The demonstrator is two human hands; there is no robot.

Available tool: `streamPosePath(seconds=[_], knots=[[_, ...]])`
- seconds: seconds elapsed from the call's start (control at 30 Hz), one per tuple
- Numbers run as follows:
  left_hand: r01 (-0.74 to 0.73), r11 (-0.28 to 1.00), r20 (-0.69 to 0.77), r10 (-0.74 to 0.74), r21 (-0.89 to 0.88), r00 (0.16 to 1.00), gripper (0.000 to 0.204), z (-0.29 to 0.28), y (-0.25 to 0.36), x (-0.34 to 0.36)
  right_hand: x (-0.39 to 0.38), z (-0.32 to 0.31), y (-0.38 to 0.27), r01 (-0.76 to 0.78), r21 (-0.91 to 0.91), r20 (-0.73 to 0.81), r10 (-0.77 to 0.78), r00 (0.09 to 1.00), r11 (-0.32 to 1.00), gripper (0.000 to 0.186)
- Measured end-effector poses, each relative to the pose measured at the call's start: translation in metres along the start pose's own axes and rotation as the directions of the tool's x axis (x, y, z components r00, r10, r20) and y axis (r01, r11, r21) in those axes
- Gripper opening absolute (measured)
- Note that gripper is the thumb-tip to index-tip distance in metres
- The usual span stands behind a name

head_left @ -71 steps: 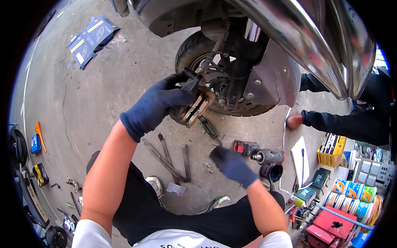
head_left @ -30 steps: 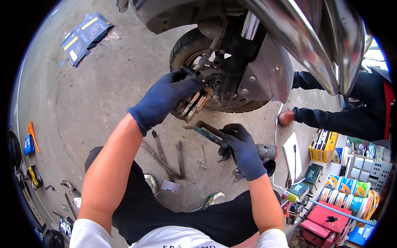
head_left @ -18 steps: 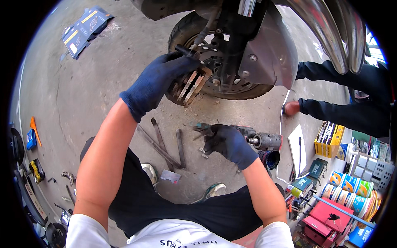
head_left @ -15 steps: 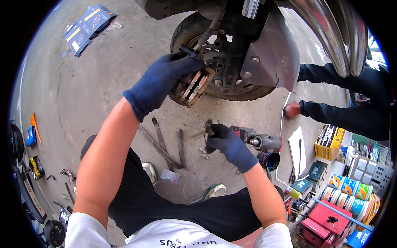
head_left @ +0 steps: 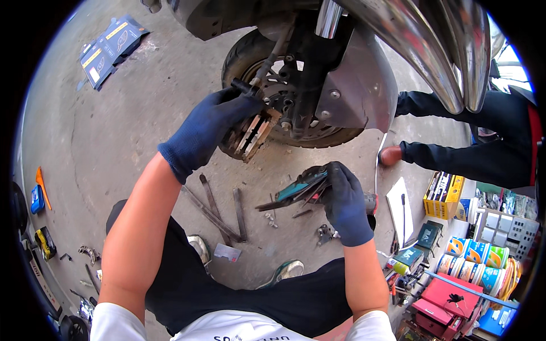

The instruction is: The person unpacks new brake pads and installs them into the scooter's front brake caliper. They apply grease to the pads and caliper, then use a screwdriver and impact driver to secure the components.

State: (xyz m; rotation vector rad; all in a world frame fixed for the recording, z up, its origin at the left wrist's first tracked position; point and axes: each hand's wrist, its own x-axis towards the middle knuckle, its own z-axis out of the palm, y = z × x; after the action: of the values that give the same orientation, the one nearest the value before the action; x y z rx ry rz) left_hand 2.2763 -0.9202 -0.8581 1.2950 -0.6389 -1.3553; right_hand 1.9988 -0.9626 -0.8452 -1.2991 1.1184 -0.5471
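My left hand (head_left: 213, 128), in a dark blue glove, is closed around a dirty brake caliper (head_left: 253, 136). The caliper's pads and the gap between them face toward me. A hose runs up from it beside the motorcycle's front wheel (head_left: 236, 59) and brake disc. Gloved the same way, my right hand (head_left: 348, 199) grips a teal-and-black folding tool (head_left: 298, 186) with several dark prongs pointing left; its exact kind is unclear. This tool is held above the floor, apart from the caliper. The palm side of both hands is hidden.
Flat metal bars (head_left: 240, 213) lie on the floor between my feet and the caliper. Silver exhaust pipes (head_left: 415, 51) hang at upper right. Another person's legs (head_left: 438, 156) stand beyond the wheel. A red toolbox (head_left: 449, 295) and paint cans (head_left: 480, 253) crowd the lower right.
My right hand has moved right from low over the floor and now holds the teal-and-black folding tool. My left hand keeps its grip on the caliper. The whole view has shifted slightly.
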Motion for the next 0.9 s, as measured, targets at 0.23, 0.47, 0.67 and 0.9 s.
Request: streamPosePath(seconds=[0.23,0.47,0.67,0.9], knots=[[-0.029,0.996,0.014,0.03,-0.09,0.999,0.035,0.005,0.0,0.0,0.01,-0.018,0.027,0.22,-0.283,0.038,-0.218,0.975,0.934,0.023],[-0.092,0.995,0.075,0.096,-0.047,0.993,0.03,0.004,-0.004,0.0,0.016,0.005,0.007,-0.095,0.282,-0.045,0.112,0.993,0.955,0.021],[-0.198,0.979,0.25,0.205,-0.053,0.946,0.032,-0.01,-0.013,0.002,0.009,0.013,-0.017,-0.13,0.317,-0.01,0.14,0.99,0.939,0.017],[0.131,0.829,0.367,0.094,-0.544,0.926,0.039,0.007,0.001,-0.005,-0.003,0.03,-0.063,0.069,0.466,-0.082,-0.034,0.996,0.882,0.017]])
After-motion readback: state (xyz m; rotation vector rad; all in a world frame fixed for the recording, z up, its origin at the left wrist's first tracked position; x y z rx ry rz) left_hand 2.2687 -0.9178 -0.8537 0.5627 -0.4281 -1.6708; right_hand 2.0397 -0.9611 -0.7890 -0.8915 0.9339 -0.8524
